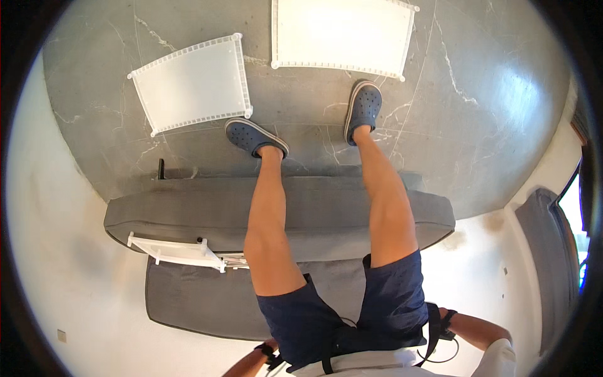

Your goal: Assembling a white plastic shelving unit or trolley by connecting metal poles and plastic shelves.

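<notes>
Both of my hands are low in the picture, next to my dark blue shorts. My left hand (pixel 271 344) is beside the left hip, with a black band at its wrist, and the shorts hide its fingers. At the right hip, my right hand (pixel 444 313) is mostly covered by a dark strap and the shorts, so its fingers do not show either. Nothing held can be seen in either one. The nearest loose thing is a white plastic frame (pixel 179 251) lying on the grey sofa (pixel 188 210), with several thin rods (pixel 236 260) beside it.
Two white rectangular panels with ribbed edges lie on the grey marbled floor: a smaller one (pixel 191 87) by my left shoe (pixel 254 137), a larger one (pixel 342 34) beyond my right shoe (pixel 363 108). A short black piece (pixel 161 169) stands by the sofa's front. Another grey seat (pixel 545 251) is at right.
</notes>
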The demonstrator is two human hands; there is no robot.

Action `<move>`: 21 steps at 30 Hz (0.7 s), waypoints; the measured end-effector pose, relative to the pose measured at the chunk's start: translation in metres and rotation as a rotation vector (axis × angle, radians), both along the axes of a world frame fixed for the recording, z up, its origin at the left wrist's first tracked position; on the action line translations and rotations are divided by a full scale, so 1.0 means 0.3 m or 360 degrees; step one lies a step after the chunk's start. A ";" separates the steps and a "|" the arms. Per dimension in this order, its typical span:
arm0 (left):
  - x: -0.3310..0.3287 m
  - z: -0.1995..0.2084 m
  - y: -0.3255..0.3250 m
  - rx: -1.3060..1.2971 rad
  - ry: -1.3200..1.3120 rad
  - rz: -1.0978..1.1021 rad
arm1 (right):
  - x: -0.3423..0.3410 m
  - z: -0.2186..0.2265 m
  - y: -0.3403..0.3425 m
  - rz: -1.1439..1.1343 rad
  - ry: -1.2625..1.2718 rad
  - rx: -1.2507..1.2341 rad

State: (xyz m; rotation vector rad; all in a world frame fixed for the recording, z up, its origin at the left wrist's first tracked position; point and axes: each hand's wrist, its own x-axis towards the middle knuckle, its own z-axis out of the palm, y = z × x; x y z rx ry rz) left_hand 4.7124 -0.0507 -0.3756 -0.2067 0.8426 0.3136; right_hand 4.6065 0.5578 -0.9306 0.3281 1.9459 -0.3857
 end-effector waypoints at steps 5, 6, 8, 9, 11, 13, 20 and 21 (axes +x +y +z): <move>0.156 0.082 -0.056 0.0029 -0.0081 -0.0027 | 0.175 -0.177 0.037 0.0177 -0.0194 -0.0008; 0.170 0.082 -0.067 0.0034 -0.0097 -0.0035 | 0.216 -0.206 0.024 0.0210 -0.0231 -0.0011; 0.198 0.083 -0.094 0.0017 -0.0123 -0.0056 | 0.362 -0.247 -0.016 0.0274 -0.0298 -0.0043; 0.221 0.069 -0.103 0.0017 -0.0138 -0.0063 | 0.434 -0.275 -0.044 0.0309 -0.0334 -0.0050; 0.298 -0.074 -0.115 0.0080 -0.0136 -0.0061 | 0.535 -0.364 0.008 0.0391 -0.0381 0.0004; 0.392 -0.221 -0.135 0.0135 -0.0111 -0.0072 | 0.630 -0.461 0.045 0.0461 -0.0407 0.0054; 0.624 -0.754 -0.194 0.0311 0.0061 -0.0139 | 0.814 -0.522 0.051 0.0903 -0.0454 -0.0024; 0.654 -0.813 -0.195 0.0335 0.0093 -0.0174 | 0.780 -0.507 0.055 0.0876 -0.0407 0.0002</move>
